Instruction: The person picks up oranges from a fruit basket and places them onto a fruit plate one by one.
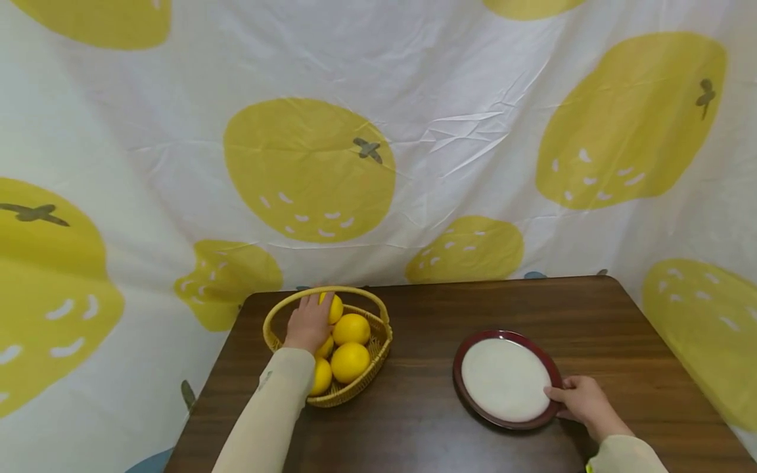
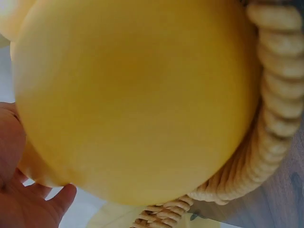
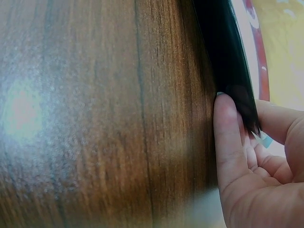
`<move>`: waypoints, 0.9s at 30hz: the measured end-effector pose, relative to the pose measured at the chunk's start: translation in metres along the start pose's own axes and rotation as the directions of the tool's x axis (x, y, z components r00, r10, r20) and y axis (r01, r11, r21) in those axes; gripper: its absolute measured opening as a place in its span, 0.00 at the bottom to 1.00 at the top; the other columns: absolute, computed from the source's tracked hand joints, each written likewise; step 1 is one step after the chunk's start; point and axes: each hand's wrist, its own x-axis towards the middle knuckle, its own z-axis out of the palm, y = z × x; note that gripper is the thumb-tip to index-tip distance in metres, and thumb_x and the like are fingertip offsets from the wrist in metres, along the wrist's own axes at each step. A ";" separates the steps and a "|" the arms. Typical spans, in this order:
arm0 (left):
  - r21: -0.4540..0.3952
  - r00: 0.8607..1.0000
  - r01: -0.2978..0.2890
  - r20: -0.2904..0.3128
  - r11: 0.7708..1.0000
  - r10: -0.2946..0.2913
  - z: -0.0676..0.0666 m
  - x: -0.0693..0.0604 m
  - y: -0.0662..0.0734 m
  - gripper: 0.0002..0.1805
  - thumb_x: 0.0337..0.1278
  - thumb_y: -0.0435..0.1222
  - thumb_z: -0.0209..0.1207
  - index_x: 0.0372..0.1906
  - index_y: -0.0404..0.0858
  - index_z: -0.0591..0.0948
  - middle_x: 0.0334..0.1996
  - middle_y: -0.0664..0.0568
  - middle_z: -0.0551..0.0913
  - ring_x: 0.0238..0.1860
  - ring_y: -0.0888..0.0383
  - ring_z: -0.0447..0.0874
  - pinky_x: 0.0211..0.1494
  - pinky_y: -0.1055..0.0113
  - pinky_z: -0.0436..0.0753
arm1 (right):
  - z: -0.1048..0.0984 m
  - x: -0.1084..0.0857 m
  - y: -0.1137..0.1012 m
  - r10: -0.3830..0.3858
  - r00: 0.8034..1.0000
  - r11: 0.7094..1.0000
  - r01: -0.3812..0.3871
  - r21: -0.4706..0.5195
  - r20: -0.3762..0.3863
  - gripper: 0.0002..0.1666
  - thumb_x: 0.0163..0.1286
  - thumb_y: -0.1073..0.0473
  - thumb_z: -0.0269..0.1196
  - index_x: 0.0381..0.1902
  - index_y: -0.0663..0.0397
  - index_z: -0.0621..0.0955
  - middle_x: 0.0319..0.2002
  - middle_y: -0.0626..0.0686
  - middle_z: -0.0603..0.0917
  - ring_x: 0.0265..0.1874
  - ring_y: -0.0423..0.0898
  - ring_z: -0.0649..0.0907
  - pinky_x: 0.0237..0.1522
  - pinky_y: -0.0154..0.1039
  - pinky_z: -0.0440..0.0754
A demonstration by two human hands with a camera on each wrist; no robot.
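On the left of the table stands a wicker basket (image 1: 349, 394) with a tall looped handle, holding several yellow lemons (image 1: 351, 362). My left hand (image 1: 309, 323) reaches under the handle and grips a lemon (image 1: 336, 309) at the back of the basket. In the left wrist view, a nearer lemon (image 2: 137, 95) fills most of the picture, and the fingers of the left hand (image 2: 28, 190) show behind it against another. My right hand (image 1: 585, 404) pinches the right rim of a white plate (image 1: 505, 380) with a dark red border, thumb on top and fingers underneath.
The dark wooden table (image 1: 408, 420) carries the basket and the plate, with bare wood between them. A white cloth (image 1: 449, 164) printed with large yellow fruit hangs behind the table and along its sides.
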 end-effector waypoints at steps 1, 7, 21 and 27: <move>-0.003 1.000 -0.001 -0.005 1.000 0.001 0.000 0.000 0.000 0.42 0.63 0.41 0.67 0.78 0.43 0.60 0.78 0.38 0.56 0.75 0.36 0.59 0.68 0.40 0.72 | 0.000 0.000 0.000 0.003 1.000 1.000 -0.003 -0.004 -0.001 0.11 0.71 0.66 0.63 0.33 0.70 0.75 0.30 0.54 0.78 0.27 0.41 0.81 0.33 0.38 0.87; 0.011 1.000 -0.013 -0.026 1.000 0.013 0.001 -0.001 -0.001 0.41 0.63 0.40 0.67 0.77 0.42 0.62 0.75 0.36 0.61 0.73 0.35 0.62 0.66 0.41 0.73 | 0.000 0.000 -0.003 0.003 1.000 1.000 -0.003 -0.012 0.000 0.13 0.71 0.66 0.63 0.28 0.65 0.74 0.28 0.53 0.76 0.27 0.41 0.80 0.32 0.37 0.87; -0.073 0.989 -0.071 -0.138 0.995 0.060 0.009 -0.010 -0.011 0.39 0.61 0.36 0.68 0.75 0.39 0.64 0.71 0.34 0.66 0.71 0.35 0.64 0.68 0.42 0.73 | 0.001 0.000 -0.002 0.002 1.000 1.000 -0.002 -0.017 0.015 0.12 0.71 0.65 0.63 0.32 0.69 0.74 0.30 0.55 0.78 0.28 0.42 0.81 0.34 0.39 0.87; -0.076 0.981 -0.085 -0.182 0.993 0.070 0.010 -0.013 -0.012 0.40 0.61 0.36 0.68 0.76 0.39 0.63 0.71 0.35 0.65 0.71 0.36 0.64 0.68 0.43 0.73 | -0.001 0.002 -0.002 -0.004 1.000 1.000 0.004 -0.029 0.023 0.14 0.71 0.64 0.63 0.38 0.74 0.75 0.32 0.57 0.79 0.29 0.42 0.81 0.36 0.40 0.88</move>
